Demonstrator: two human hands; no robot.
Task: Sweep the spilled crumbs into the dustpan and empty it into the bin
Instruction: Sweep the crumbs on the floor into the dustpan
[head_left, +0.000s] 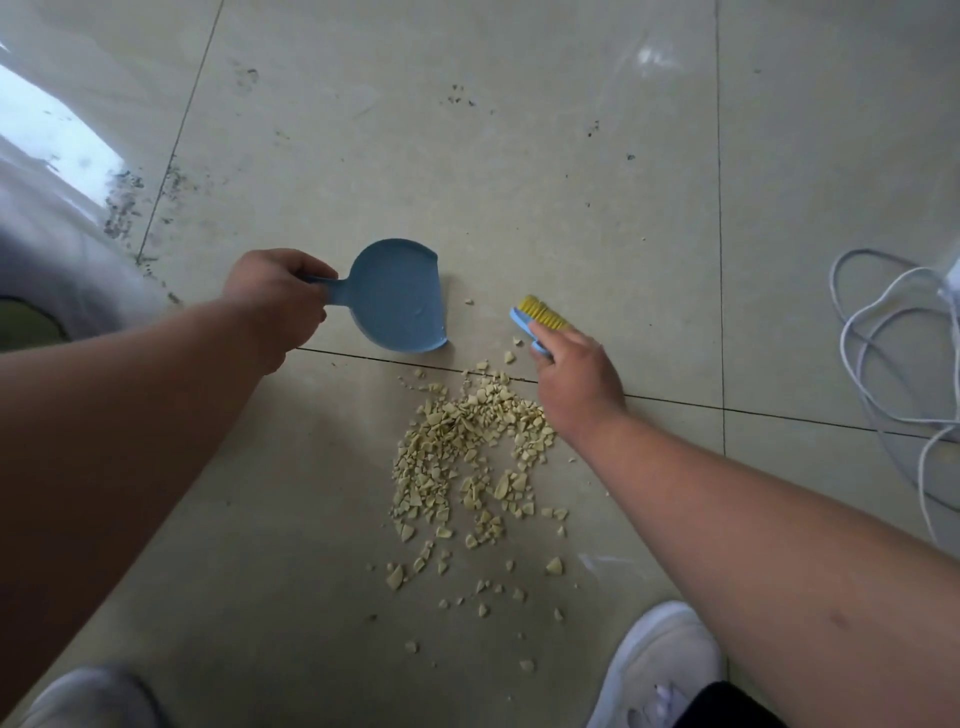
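Head view: jagged pale crumbs (467, 467), smooth tile (571, 182).

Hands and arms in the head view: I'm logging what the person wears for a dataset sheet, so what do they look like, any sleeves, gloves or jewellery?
Both forearms are bare, with no sleeves in view. The left hand and the right hand wear no gloves, and no rings, watch or bracelet show on the sides that face the camera. A small dark mark shows on the right forearm.
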